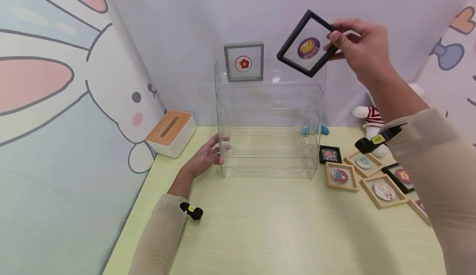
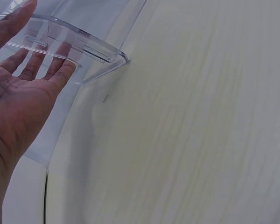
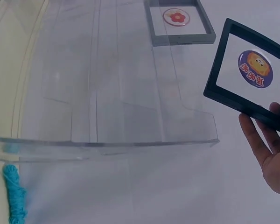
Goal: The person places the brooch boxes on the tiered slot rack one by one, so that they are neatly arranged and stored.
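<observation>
My right hand (image 1: pixel 366 45) pinches a black display frame (image 1: pixel 286 51) at one corner, thumb in front and fingers behind. The frame is tilted in the air near the top right of a clear acrylic tiered rack (image 1: pixel 269 162). Inside its transparent film sits an oval purple badge (image 3: pixel 255 69) with a yellow figure. My left hand (image 1: pixel 203 159) is at the rack's lower left side, thumb apart; in the left wrist view its fingers (image 2: pixel 33 65) show through the clear plastic, loosely extended. A grey frame (image 1: pixel 243 79) with a red flower badge stands on the top tier.
Several wooden frames (image 1: pixel 329 186) and black frames (image 1: pixel 324 159) with badges lie on the table right of the rack. A tissue box (image 1: pixel 171 132) with a wooden lid is at the left. Blue cord (image 3: pixel 15 196) lies behind the rack, and a plush toy (image 1: pixel 373 118) sits at the back right.
</observation>
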The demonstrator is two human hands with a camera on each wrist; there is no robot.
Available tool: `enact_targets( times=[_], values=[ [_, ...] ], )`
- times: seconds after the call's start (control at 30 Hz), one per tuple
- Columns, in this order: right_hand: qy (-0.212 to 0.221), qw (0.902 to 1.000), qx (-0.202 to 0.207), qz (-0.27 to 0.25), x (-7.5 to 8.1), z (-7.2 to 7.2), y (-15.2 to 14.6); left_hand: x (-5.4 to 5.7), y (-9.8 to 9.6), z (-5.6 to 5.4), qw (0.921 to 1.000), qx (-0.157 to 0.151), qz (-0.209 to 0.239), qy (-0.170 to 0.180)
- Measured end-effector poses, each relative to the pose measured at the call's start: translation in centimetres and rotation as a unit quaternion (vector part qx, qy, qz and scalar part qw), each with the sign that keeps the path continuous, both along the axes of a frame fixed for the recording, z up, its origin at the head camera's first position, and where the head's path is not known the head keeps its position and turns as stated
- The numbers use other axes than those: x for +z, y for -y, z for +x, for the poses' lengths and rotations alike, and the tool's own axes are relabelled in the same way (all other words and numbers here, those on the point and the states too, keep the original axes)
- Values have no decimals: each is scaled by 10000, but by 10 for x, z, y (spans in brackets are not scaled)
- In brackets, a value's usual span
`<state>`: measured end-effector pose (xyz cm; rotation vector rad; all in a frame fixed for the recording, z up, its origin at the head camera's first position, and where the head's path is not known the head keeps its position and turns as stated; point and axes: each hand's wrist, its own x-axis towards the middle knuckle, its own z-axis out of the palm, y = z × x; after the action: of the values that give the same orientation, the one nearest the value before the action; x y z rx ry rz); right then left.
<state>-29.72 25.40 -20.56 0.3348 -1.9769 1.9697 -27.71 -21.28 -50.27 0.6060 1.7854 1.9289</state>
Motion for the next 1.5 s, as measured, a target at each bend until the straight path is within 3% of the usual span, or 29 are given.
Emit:
enact_targets(
  times=[0.13,0.33,0.4,0.47,0.53,0.63,0.77,0.87,1.0,1.5],
  values=[
    [212,9964,-38,-818,7,-10,8,-1,-1,0,10000,14,17,41],
    [244,9937,-157,-1085,6,-25,14,-1,-1,1,10000,26,41,52],
    [141,9965,-251,-790,2,-30,16,-1,-1,1,10000,10,28,24],
    [-10,9990,-453,1,-4,-35,20,-2,0,1,10000,0,19,6],
    [-132,9917,-747,1041,-9,-39,24,-2,0,2,10000,-5,12,-6],
    [-340,9560,-1246,2633,-15,-42,30,-3,1,3,10000,13,31,-5],
    [-579,9174,-1514,3635,-21,-41,37,-4,1,3,10000,51,55,45],
    [-774,9032,-1482,3954,-23,-41,40,-3,0,4,9999,90,66,113],
    [-905,8948,-1322,4168,-22,-40,43,-2,0,4,9997,131,63,179],
    [-711,8912,-1052,4355,-21,-38,40,-4,-2,1,10000,60,23,74]
  ],
)
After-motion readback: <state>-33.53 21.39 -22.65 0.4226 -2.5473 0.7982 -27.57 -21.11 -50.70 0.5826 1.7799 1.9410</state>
